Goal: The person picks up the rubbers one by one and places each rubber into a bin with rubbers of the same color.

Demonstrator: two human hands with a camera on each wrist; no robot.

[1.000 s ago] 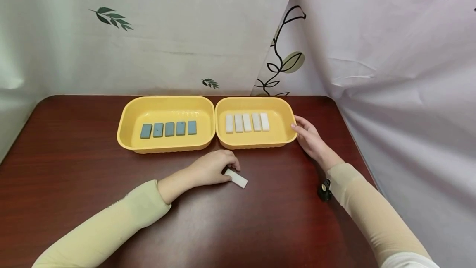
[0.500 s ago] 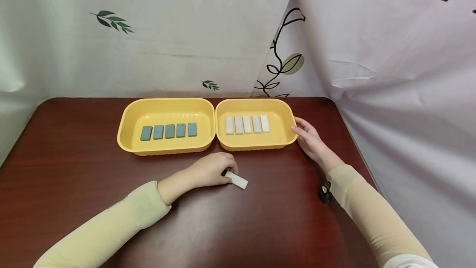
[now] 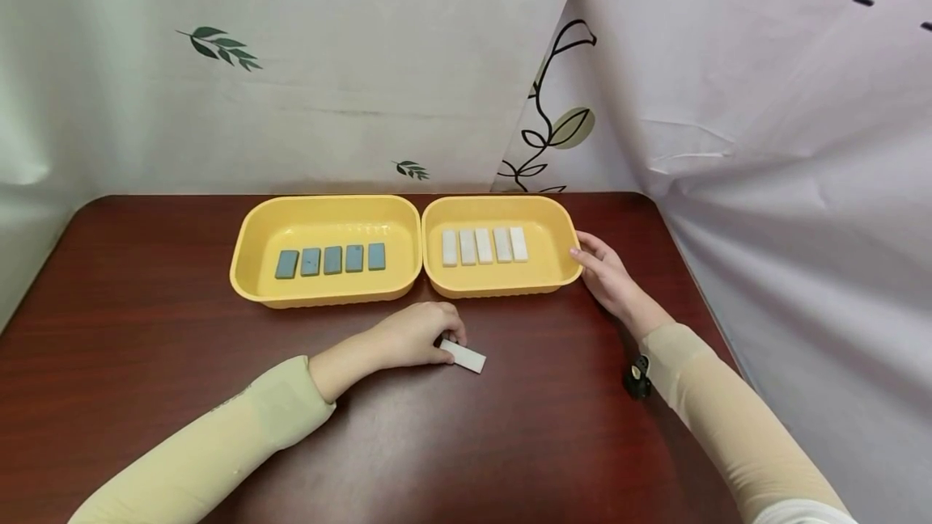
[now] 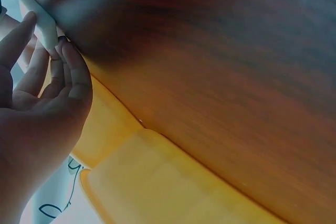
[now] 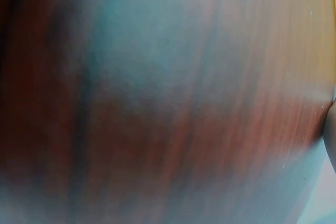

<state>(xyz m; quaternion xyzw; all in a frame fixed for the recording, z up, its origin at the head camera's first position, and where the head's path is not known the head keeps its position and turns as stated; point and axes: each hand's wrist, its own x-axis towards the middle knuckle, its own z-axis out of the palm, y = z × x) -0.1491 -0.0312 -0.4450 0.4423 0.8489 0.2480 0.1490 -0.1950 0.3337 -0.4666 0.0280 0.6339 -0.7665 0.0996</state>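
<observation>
My left hand [image 3: 418,335] pinches one end of a white rectangular block [image 3: 467,357] between thumb and fingers, in front of the trays. In the left wrist view the thumb lies along the block [image 4: 39,19], with curled fingers on its other side. At the right end of the smaller yellow tray [image 3: 502,291], my right hand [image 3: 610,280] holds the rim, thumb over the edge and fingers along the outer wall. Inside that tray several white blocks [image 3: 484,246] stand in a row. Only a sliver of the right hand [image 5: 331,135] shows in the right wrist view.
A larger yellow tray [image 3: 328,297] stands against the smaller one on the left, with several blue-grey blocks [image 3: 332,259] in a row. Both sit near the back of a dark red-brown table [image 3: 466,443]. Pale hanging sheets [image 3: 328,71] surround the table's back and sides.
The left hand keeps its pinch, and the white block has turned slightly toward level in the head view. The right hand stays at the tray. The head view has tipped up a little.
</observation>
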